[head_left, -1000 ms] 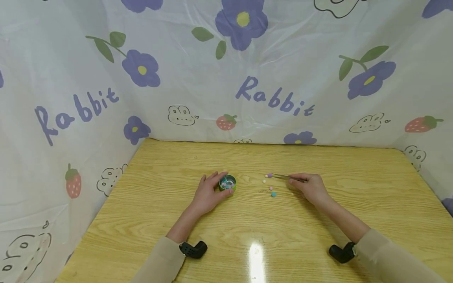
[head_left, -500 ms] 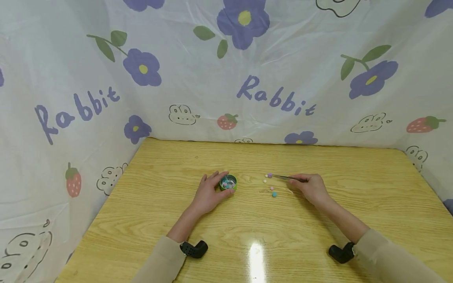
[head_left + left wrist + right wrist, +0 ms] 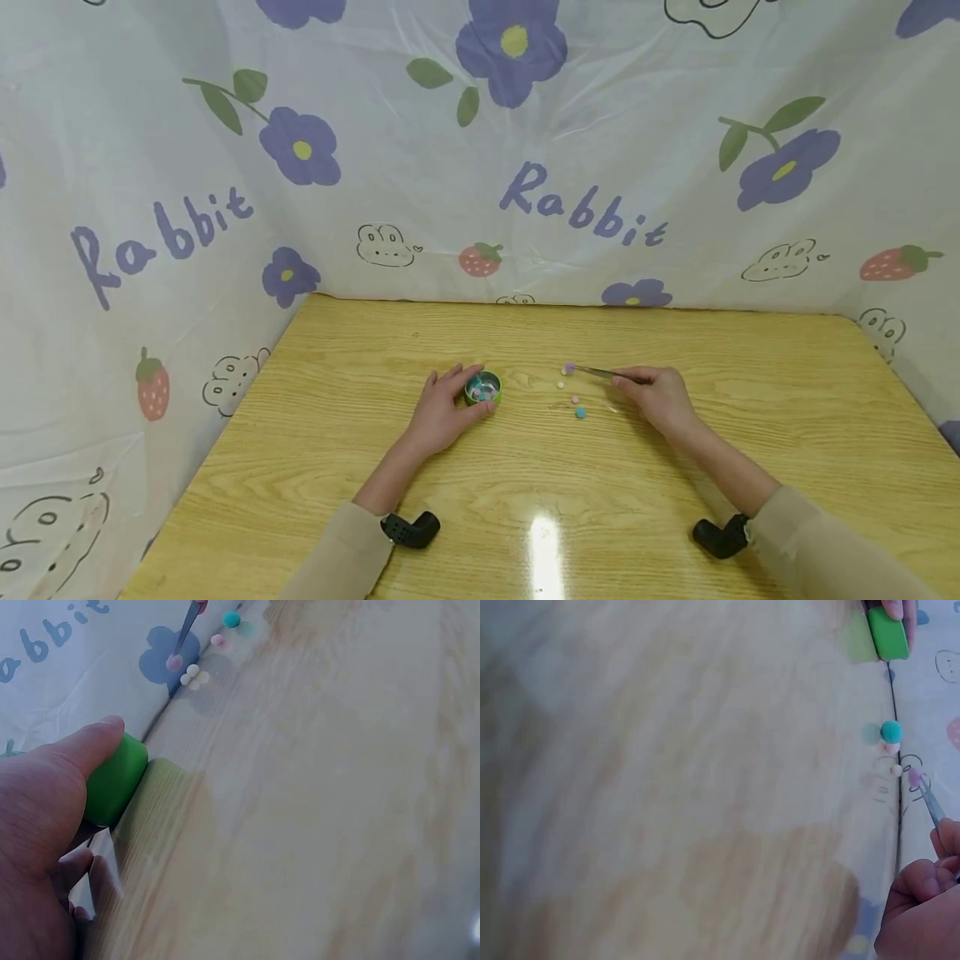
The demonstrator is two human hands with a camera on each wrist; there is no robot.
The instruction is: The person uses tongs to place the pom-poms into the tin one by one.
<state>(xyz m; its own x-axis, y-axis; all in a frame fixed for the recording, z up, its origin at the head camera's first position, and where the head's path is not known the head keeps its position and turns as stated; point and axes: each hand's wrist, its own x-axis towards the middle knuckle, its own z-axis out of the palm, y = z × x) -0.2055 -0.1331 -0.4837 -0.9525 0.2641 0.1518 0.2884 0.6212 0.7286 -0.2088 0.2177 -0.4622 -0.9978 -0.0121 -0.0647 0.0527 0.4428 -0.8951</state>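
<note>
My left hand [image 3: 442, 410] holds a small round green tin [image 3: 496, 400] on the table, thumb on the near side and fingers at the far rim. Pink, white and blue beads show inside the tin. In my right hand [image 3: 663, 400] is a pair of tweezers [image 3: 600, 372], pinched between thumb and fingers and pointing left. A purple bead [image 3: 915, 777] sits at the tweezer tips, seemingly just off the tabletop. Close by on the wood lie a blue bead [image 3: 581, 412], a pink bead [image 3: 575, 400] and a white bead [image 3: 560, 385], with another white bead [image 3: 193, 670] near the tips.
A thin thread-like piece [image 3: 559, 406] lies beside the blue bead. The wooden table [image 3: 480, 508] ends at a white patterned cloth [image 3: 420, 183] at the back and left. Black cameras are strapped to both wrists.
The purple bead, held in the tweezers, has risen slightly away from the white bead beside it. My left hand and the tin have stayed in place.
</note>
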